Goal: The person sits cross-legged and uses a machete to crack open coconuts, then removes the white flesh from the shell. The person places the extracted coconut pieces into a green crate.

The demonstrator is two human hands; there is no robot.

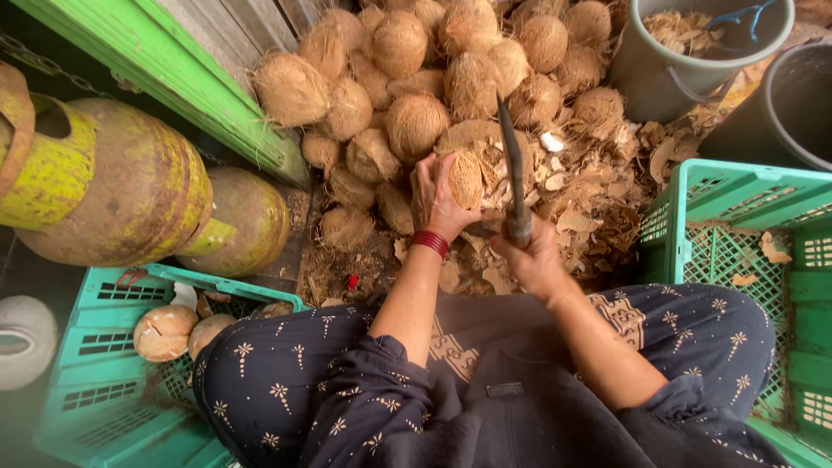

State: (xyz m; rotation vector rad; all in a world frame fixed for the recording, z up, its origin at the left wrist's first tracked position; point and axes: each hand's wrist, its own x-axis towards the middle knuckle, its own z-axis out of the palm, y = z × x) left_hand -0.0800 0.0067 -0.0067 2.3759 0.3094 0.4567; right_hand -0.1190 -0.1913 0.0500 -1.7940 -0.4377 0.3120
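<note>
My left hand (436, 198) grips a brown, fibrous coconut (465, 178) at the foot of a big heap of coconuts (407, 78). A red band circles that wrist. My right hand (533, 257) is closed around the handle of a long dark knife (513, 156), whose blade points up and away, just right of the held coconut. Both arms reach out over my lap, which is covered in dark cloth with a pale star pattern.
Husk scraps (598, 186) litter the ground. A green crate (737, 234) stands at the right, another green crate (104, 381) with peeled coconuts (165, 332) at the left. Rusty yellow gas cylinders (121, 186) lie left. A grey bucket (685, 61) and a black tub (793, 108) stand far right.
</note>
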